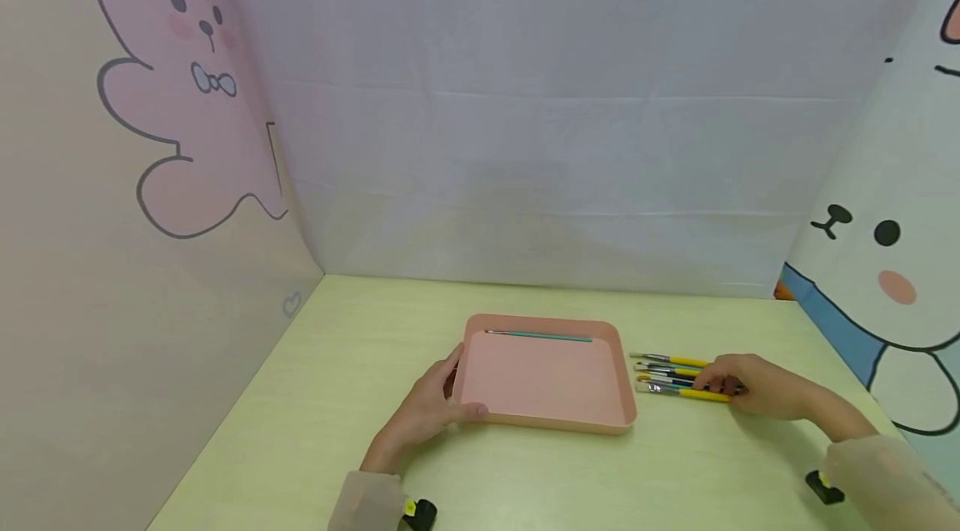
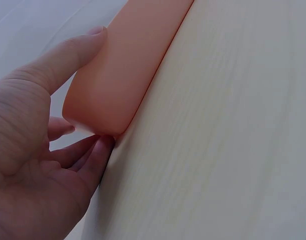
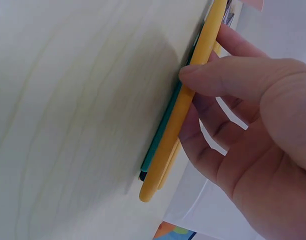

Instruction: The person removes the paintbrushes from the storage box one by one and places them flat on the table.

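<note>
A shallow pink tray point(image 1: 543, 381) lies on the table, with one thin teal-handled paintbrush point(image 1: 551, 337) along its far side. My left hand point(image 1: 429, 399) holds the tray's near left corner. Its thumb lies against the pink wall point(image 2: 125, 65) while the fingertips bend in at the corner's lower edge. Right of the tray, several paintbrushes point(image 1: 671, 370) lie side by side, bristles toward the tray. Over their handles, my right hand point(image 1: 765, 387) pinches a thick yellow-handled paintbrush point(image 3: 180, 107), thumb on its near side. A green handle point(image 3: 160, 134) shows beside it, close to the tabletop.
The pale yellow-green table point(image 1: 600, 481) meets a white sheet point(image 1: 540, 181) at the back. Side panels with a pink bear point(image 1: 180, 97) on the left and a white cartoon animal point(image 1: 885, 281) on the right close in the space.
</note>
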The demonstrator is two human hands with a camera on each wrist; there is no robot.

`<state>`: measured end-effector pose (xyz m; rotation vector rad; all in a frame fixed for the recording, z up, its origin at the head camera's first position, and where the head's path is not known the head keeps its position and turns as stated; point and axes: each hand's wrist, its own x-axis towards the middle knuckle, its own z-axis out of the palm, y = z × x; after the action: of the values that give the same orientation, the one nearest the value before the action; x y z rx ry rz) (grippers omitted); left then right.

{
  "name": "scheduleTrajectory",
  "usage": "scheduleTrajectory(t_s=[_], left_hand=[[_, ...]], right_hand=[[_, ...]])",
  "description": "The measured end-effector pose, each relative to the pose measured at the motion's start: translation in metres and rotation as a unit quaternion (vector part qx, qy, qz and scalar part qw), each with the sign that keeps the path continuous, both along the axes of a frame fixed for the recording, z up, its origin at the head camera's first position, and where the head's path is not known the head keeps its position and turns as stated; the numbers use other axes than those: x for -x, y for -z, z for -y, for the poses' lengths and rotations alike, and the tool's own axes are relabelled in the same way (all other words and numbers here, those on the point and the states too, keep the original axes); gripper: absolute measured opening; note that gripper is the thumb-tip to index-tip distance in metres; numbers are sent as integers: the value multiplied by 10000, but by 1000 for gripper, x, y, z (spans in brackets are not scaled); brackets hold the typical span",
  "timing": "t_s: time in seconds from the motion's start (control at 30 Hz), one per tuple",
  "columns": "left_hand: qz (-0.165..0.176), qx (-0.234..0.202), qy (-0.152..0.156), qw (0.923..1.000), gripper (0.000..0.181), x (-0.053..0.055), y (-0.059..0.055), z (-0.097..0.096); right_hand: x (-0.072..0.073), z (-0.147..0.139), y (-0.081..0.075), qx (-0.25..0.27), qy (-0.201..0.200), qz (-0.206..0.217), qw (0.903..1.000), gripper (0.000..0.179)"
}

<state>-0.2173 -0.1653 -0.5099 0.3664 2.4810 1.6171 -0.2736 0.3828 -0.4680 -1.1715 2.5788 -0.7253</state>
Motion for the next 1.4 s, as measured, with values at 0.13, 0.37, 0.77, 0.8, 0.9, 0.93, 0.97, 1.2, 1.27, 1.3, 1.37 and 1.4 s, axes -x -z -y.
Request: scheduleTrajectory(t_s=[0.13, 0.37, 0.77, 0.8, 0.9, 0.93, 0.97, 1.2, 1.27, 1.3, 1.37, 1.4], left_hand=[[-14, 41, 2, 10000, 117, 0, 0, 0], [-8, 136, -42, 9999, 117, -1, -1, -1], [-4, 81, -18, 10000, 117, -1, 0, 0], [-12, 64, -4, 10000, 117, -1, 0, 0], [-28, 19, 28, 10000, 117, 0, 0, 0], [-35, 18, 32, 10000, 117, 0, 0, 0], [-38, 24, 26, 10000, 117, -1, -1, 0], [-19, 26, -1, 10000, 117, -2, -2, 0], [-36, 23, 1, 10000, 116, -2, -2, 0], [-47, 10, 7, 10000, 116, -2, -2, 0], [-73, -6, 5, 10000, 116, -2, -3, -1], [-73, -10, 9, 10000, 116, -2, -3, -1]], right_hand=[[-1, -1, 2, 82, -26, -164, 9998, 44], [-3, -4, 5, 237, -65, -454, 9987, 45], [-3, -2, 3, 174, 169, -713, 9972, 41], [-3, -1, 1, 150, 187, -787, 9966, 39], [-3, 5, -7, -10, 370, -846, 9957, 34], [-3, 8, -10, -51, 425, -854, 9954, 34], [-3, 11, -14, -94, 480, -847, 9952, 33], [3, 40, -37, -80, 514, -737, 9959, 40], [5, 50, -43, -93, 519, -641, 9965, 42], [6, 55, -46, -86, 515, -601, 9968, 42], [8, 64, -53, -60, 507, -522, 9973, 42], [9, 70, -56, -41, 497, -501, 9975, 42]])
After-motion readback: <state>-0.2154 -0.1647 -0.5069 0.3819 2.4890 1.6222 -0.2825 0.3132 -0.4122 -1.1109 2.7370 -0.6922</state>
